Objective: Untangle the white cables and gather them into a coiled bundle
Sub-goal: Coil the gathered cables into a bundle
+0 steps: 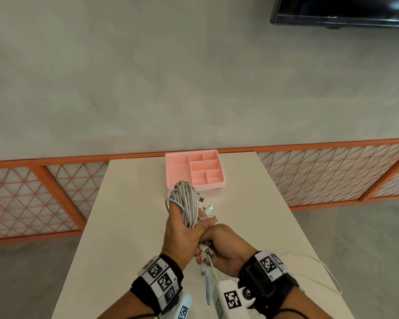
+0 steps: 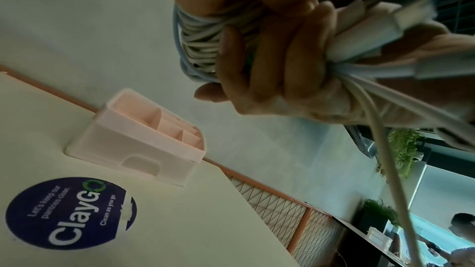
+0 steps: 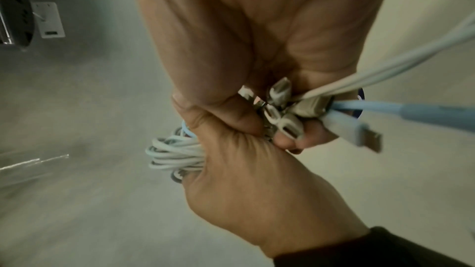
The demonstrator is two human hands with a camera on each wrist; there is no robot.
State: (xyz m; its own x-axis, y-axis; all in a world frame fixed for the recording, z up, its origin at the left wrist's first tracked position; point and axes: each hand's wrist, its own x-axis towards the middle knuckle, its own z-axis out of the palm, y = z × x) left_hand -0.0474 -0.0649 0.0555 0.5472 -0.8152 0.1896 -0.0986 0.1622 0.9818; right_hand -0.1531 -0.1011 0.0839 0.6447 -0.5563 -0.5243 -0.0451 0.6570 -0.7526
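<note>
Held above the middle of the white table, clear of its top: a coiled bundle of white cables, one pale blue strand among the loops. Wrapped round by the left hand, thumb across the front of the loops, fingers curled behind; seen from the left wrist as fingers closed over the white turns. Just under it, touching it, the right hand, curled tight on the loose cable ends, metal plugs bunched in the fist. From the right wrist: several silver connector tips crowded between fingers and palm, a pale blue USB plug sticking out past the knuckles. Hanging below the fist toward the near edge, a pale blue lead and a white one.

At the far edge of the table, against the orange lattice railing, a pink divided organiser, set just beyond the bundle. On the tabletop in the left wrist view, a round dark blue sticker: "ClayGo" in large white letters, "Let's keep our pantries clean." above, "Clean as you go" below. Near the right edge, a thin white cord lying loose. Black bands with square black-and-white coded tags on both wrists. Dark screen on the wall at upper right.
</note>
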